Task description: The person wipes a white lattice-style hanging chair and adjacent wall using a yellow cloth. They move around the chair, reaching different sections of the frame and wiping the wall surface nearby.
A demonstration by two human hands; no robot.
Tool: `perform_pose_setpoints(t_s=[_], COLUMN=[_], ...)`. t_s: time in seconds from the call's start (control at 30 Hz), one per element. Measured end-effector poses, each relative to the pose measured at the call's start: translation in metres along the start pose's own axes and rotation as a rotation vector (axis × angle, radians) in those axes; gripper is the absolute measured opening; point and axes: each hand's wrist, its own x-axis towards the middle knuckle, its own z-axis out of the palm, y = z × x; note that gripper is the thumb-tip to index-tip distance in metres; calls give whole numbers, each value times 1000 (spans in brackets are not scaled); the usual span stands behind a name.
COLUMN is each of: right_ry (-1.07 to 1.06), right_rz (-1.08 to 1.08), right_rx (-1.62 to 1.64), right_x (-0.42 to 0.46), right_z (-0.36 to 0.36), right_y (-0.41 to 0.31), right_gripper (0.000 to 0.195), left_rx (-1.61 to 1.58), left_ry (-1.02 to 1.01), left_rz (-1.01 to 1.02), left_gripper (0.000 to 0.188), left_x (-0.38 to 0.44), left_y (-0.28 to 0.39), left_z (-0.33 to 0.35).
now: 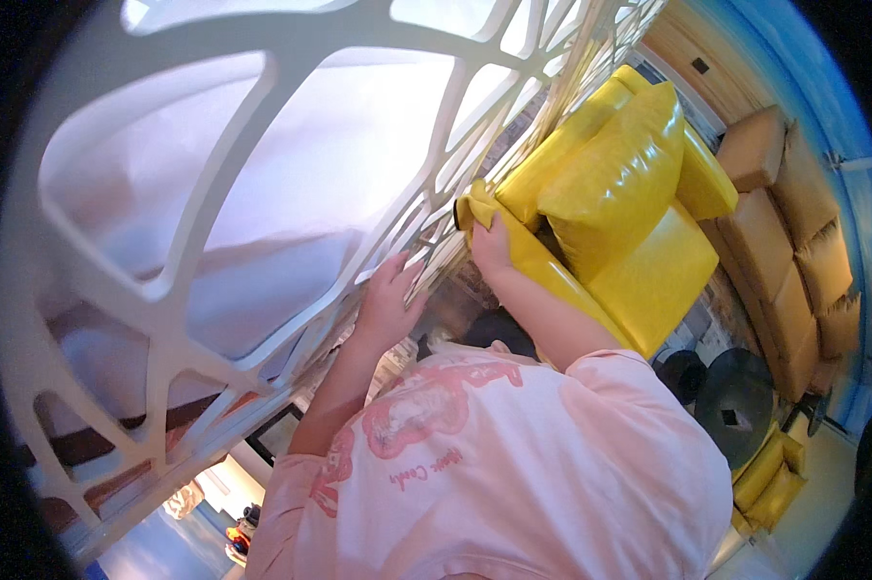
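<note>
My left hand (391, 304), at the middle of the head view, has its fingers apart beside the white lattice partition (222, 177); whether the fingertips touch it I cannot tell. To its right, my right hand (492, 245) grips a folded yellow cloth (479, 206) with a dark edge. The cloth lies against the narrow, foreshortened part of the lattice, just above the arm of a glossy yellow armchair (552, 268). A large yellow cushion (617, 181) leans in that chair. Part of the cloth is hidden by my right fingers.
Brown sofas (762, 239) line the far right. Round dark tables (734, 406) stand at the lower right, near another yellow armchair (769, 478). Behind the lattice are pale, blurred surfaces. A wooden wall panel (686, 54) is at the upper right.
</note>
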Motion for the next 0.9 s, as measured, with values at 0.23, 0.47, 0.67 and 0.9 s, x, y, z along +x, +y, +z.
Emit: perform_pose_setpoints(t_s=[0.23, 0.47, 0.67, 0.9], right_ry=[-24, -214, -424, -185], right_rz=[-689, -532, -43, 369], right_rx=[-701, -510, -66, 426], right_x=[78, 51, 20, -23], right_z=[-5, 21, 45, 59], right_y=[17, 70, 20, 19], right_gripper=[39, 35, 27, 38], left_rx=[234, 450, 347, 265], left_ry=[-22, -187, -218, -260], left_rz=[-104, -113, -43, 19], left_gripper=[81, 92, 92, 88], left_x=[46, 39, 37, 1], left_y=[-3, -2, -11, -26], left_z=[51, 63, 43, 37])
